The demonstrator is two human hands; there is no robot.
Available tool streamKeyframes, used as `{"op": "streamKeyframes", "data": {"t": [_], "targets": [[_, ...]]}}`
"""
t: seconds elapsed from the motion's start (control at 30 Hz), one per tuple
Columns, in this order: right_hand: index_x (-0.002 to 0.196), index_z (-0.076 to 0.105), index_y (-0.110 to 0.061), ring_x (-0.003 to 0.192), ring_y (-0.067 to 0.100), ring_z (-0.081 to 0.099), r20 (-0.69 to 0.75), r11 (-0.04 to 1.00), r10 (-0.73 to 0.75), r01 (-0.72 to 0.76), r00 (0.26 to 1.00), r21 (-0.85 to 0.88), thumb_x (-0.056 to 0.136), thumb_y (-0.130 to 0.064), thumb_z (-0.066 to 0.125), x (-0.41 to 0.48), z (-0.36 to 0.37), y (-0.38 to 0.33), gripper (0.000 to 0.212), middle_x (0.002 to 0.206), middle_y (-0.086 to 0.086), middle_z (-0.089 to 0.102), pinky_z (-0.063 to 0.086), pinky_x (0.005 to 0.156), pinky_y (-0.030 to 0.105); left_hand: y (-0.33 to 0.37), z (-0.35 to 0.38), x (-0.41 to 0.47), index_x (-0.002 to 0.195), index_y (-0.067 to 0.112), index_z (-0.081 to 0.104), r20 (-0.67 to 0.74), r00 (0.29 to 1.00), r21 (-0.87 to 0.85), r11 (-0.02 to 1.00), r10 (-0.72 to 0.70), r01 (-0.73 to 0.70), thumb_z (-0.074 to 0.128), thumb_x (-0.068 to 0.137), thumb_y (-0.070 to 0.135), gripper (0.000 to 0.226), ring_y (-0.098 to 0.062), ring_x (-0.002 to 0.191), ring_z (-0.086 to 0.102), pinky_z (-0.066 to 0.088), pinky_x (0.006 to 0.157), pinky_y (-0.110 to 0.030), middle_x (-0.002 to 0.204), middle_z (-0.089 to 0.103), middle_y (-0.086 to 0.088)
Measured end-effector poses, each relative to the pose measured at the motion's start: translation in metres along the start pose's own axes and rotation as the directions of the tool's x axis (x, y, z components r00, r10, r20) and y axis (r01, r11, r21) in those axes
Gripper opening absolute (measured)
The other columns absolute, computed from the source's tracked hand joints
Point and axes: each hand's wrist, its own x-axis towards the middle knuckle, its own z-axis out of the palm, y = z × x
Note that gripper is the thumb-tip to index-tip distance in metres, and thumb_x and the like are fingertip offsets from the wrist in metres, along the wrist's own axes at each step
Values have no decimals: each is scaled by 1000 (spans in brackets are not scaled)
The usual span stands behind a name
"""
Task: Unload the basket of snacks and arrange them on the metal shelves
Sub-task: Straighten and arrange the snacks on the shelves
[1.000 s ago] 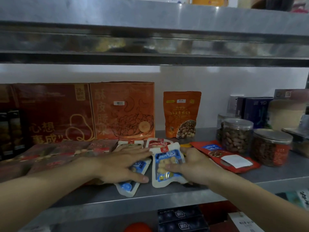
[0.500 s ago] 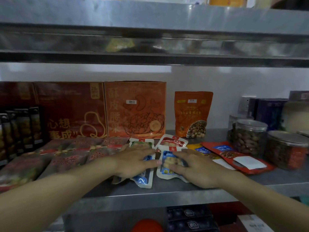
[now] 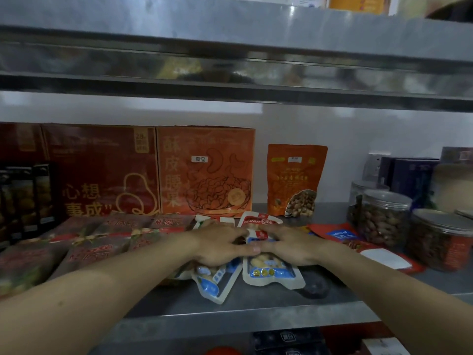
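Observation:
Several white-and-blue peanut packets lie flat in the middle of the metal shelf (image 3: 256, 311). My left hand (image 3: 217, 243) rests on the left packet (image 3: 212, 283), whose lower end sticks out toward me. My right hand (image 3: 289, 245) lies on the right packet (image 3: 271, 272), fingers bent and spread over its top. The fingertips of both hands meet in the middle. Two more white packets with red tops (image 3: 258, 219) peek out behind the hands. The basket is out of view.
Dark red flat packs (image 3: 97, 239) lie to the left, red and orange boxes (image 3: 204, 172) and an orange pouch (image 3: 297, 180) stand behind. Red pouches (image 3: 340, 237) and clear nut jars (image 3: 384, 219) sit to the right. Another metal shelf (image 3: 230, 60) hangs close overhead.
Both hands slid farther back over the packets and came together, fingertips now touching. The packets shifted slightly deeper onto the shelf.

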Motion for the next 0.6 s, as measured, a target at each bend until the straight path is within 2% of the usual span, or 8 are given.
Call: {"op": "streamKeyframes", "data": {"t": [0.03, 0.1, 0.13, 0.17, 0.23, 0.33, 0.47, 0.6], "targets": [[150, 29, -46, 145, 16, 30, -8, 1000, 4, -4, 1000, -11, 90, -70, 46, -1, 0, 0, 67, 159, -7, 32, 27, 110, 25, -2, -1, -2, 148, 33, 33, -15, 1000, -12, 1000, 9, -9, 27, 87, 76, 76, -21, 142, 31, 20, 116, -38, 152, 39, 3], [152, 29, -40, 145, 19, 31, -68, 999, 9, -11, 998, -37, 82, -82, 42, -5, -5, 1, 83, 159, -5, 32, 27, 117, 36, -4, -7, -7, 135, 37, 47, -94, 995, -71, 997, 31, -38, 30, 86, 74, 64, -18, 130, 46, 32, 110, -37, 137, 55, 7], [153, 27, -38, 146, 20, 29, -114, 998, 9, -15, 993, -57, 79, -85, 40, -11, -10, 2, 89, 160, -4, 31, 26, 118, 41, -3, -12, -10, 134, 39, 47, -152, 987, -80, 995, 44, -56, 32, 87, 72, 59, -16, 127, 48, 33, 109, -39, 135, 56, 8], [155, 23, -37, 149, 20, 23, -162, 995, 9, -24, 987, -92, 79, -85, 39, -19, -18, 1, 92, 162, -3, 25, 22, 120, 44, -1, -17, -13, 140, 40, 42, -213, 975, -53, 996, 61, -74, 33, 89, 70, 60, -16, 130, 44, 31, 111, -42, 140, 52, 8], [157, 8, -40, 152, 19, 9, -261, 983, 4, -51, 965, -174, 81, -81, 36, -44, -35, 0, 90, 166, -3, 7, 10, 123, 44, 8, -28, -18, 151, 39, 23, -314, 943, 82, 993, 105, -83, 29, 88, 71, 71, -17, 144, 24, 16, 118, -45, 157, 28, 7], [150, -11, -53, 153, 18, -4, -376, 964, 6, -105, 927, -243, 75, -85, 32, -89, -55, 3, 92, 165, -5, -13, 3, 123, 47, 40, -37, -27, 151, 47, -3, -420, 880, 170, 972, 221, -163, 24, 87, 75, 75, -15, 150, -7, -3, 119, -42, 163, -8, 10], [144, -19, -59, 152, 20, -8, -418, 958, 78, -184, 905, -220, 71, -87, 34, -125, -64, 25, 95, 165, -4, -17, 5, 123, 47, 90, -27, -28, 148, 52, -13, -464, 829, 197, 949, 312, -247, 26, 90, 73, 73, -12, 148, -17, -4, 121, -45, 160, -20, 14], [143, -20, -59, 153, 22, -3, -404, 967, 51, -147, 913, -208, 73, -85, 38, -145, -66, 59, 95, 166, -2, -9, 9, 122, 43, 127, -12, -18, 147, 52, -15, -465, 851, 163, 968, 246, -191, 28, 89, 72, 75, -12, 148, -17, -4, 120, -42, 160, -21, 13]]}}
